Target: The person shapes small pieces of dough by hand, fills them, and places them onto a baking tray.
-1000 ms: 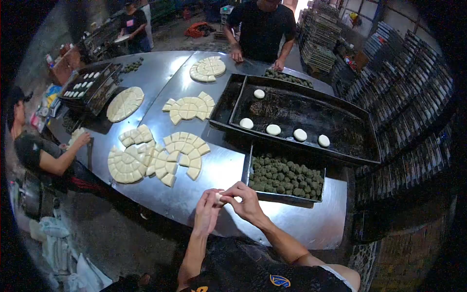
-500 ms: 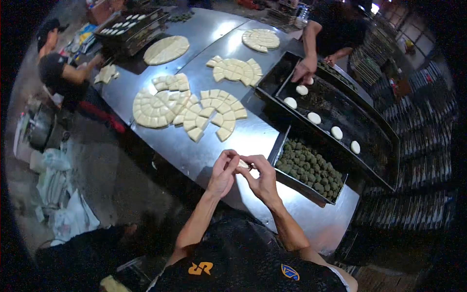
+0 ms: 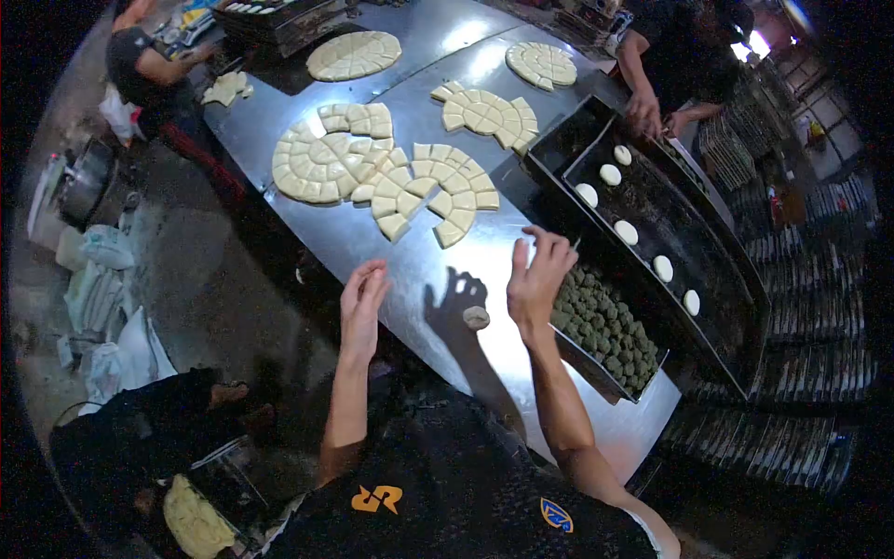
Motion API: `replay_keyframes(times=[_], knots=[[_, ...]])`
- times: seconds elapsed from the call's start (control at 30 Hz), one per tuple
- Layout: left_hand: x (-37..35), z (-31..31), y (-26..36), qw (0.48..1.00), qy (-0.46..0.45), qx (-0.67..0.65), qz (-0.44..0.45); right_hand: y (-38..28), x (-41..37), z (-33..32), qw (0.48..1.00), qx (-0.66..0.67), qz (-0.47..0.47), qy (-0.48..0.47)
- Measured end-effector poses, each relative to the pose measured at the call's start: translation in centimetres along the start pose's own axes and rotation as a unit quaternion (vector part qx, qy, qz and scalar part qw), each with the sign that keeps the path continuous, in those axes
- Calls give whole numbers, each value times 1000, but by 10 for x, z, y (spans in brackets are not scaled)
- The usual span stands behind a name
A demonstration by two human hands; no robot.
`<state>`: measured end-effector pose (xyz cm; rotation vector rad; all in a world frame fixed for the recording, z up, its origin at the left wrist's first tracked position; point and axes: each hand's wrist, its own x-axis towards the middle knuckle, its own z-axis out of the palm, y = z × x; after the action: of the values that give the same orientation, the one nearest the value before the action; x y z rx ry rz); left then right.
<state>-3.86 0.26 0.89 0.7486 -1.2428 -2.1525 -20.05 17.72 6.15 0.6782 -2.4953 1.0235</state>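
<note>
My left hand [image 3: 364, 307] hovers at the table's near edge, its fingers stretched out and nothing in it. My right hand [image 3: 540, 279] is raised beside the filling tray, fingers apart and empty. Between the two hands a small round dough piece [image 3: 476, 318] appears to lie on the metal table [image 3: 410, 289], close to the right hand's shadow. Dark green filling balls [image 3: 605, 331] heap up in a metal tray just right of my right hand. Farther off sit cut dough sections [image 3: 452, 191] and a scored dough round [image 3: 317, 163].
A long black baking tray [image 3: 689, 238] at the right holds several white dough discs [image 3: 626, 232]. Across it, a co-worker's hands [image 3: 652, 116] are at the far side. Another person [image 3: 154, 65] stands at the left. More dough rounds [image 3: 354, 56] lie farther back.
My hands have parted, letting go of the dough piece they held together, which now shows between them. The co-worker's hand has drawn back from the baking tray. The view has shifted.
</note>
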Motion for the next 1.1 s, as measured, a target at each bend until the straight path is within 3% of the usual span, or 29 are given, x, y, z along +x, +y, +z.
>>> replay_keyframes(times=[0.07, 0.1, 0.17, 0.27, 0.33, 0.37, 0.4, 0.43, 0.47, 0.5, 0.53, 0.63, 0.7, 0.77, 0.8, 0.83, 0.87, 0.9, 0.97, 1.03, 1.1], knots=[[-3, -5, -2, 1000, 2, 3, 0, 26, -46, 76, 995, -102, 9, -20], [-1, -6, -4, 1000, 1, 6, -4, 49, -84, 117, 980, -128, -4, -155], [11, 0, -9, 996, 16, 79, -22, 39, -74, 119, 989, -92, -8, -114], [50, 21, -31, 989, -38, 145, 11, 39, -71, 118, 983, -108, -18, -149], [79, 41, -51, 949, -109, 291, 46, 57, -78, 124, 979, -102, -101, -147], [100, 37, -80, 946, -133, 290, 52, 49, -76, 106, 965, -117, -102, -210], [128, 28, -117, 872, -86, 472, 102, 46, -80, 96, 969, -79, -15, -235], [146, 29, -139, 760, -36, 629, 160, 43, -82, 76, 937, -61, 67, -337], [146, 35, -144, 766, -13, 602, 224, 54, -89, 69, 905, -125, 4, -406], [146, 39, -152, 771, 11, 569, 285, 49, -75, 38, 820, -159, -132, -534], [143, 48, -144, 815, -23, 519, 257, 72, -98, 38, 907, -20, 4, -421], [114, 68, -126, 915, -104, 333, 204, 75, -73, -44, 851, 222, 65, -471], [101, 61, -131, 937, -125, 285, 158, 98, -72, -99, 919, 239, 101, -296], [76, 61, -121, 954, -125, 232, 146, 128, -60, -160, 921, 241, 259, -162], [63, 60, -113, 953, -136, 231, 144, 147, -52, -192, 957, 147, 234, -91], [50, 60, -105, 967, -130, 203, 76, 181, -51, -217, 974, 87, 210, 1], [40, 57, -97, 977, -121, 175, 8, 227, -51, -237, 970, 64, 218, 90], [34, 53, -91, 977, -125, 174, 8, 249, -43, -261, 969, -5, 182, 165], [25, 48, -82, 975, -127, 152, -100, 275, -27, -299, 949, -54, 215, 224], [18, 47, -75, 977, -126, 125, -116, 316, -16, -319, 932, -154, 269, 190], [14, 45, -70, 978, -124, 73, -150, 330, -10, -322, 920, -214, 262, 197]])
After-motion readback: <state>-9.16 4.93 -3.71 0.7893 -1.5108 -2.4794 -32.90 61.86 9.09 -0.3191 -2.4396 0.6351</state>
